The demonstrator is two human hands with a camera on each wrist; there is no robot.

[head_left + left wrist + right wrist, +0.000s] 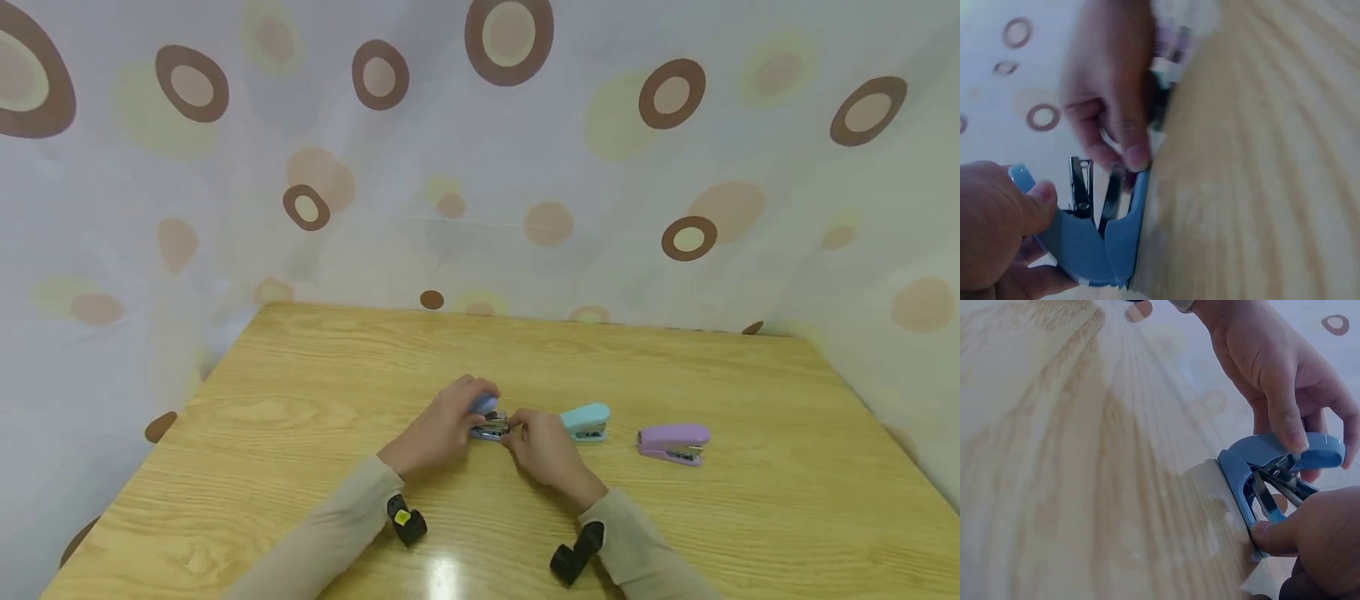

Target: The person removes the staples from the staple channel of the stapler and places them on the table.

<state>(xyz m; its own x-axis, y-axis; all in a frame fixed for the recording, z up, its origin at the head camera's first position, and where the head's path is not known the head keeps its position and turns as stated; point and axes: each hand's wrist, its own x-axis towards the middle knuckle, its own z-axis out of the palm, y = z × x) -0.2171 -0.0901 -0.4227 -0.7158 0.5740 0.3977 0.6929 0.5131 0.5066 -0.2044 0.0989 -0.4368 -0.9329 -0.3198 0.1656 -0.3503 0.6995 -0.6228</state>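
Observation:
A blue stapler (483, 405) stands on the table with its top cover raised, so its metal parts (1082, 187) show between cover and base. My left hand (442, 425) grips the raised cover, thumb on one side and fingers on the other. At the front end of the stapler, my right hand (546, 450) pinches the tip of the base between thumb and fingers, as the right wrist view also shows. Whether those fingers hold something small there is hidden. Just right of that hand lies a light teal stapler (588, 419), partly covered by it.
Farther right on the wooden table (300, 375) lies a purple stapler (675, 437). A patterned curtain (480, 150) hangs behind the table's back edge and along its sides. Each wrist carries a small black camera, such as the left one (408, 527).

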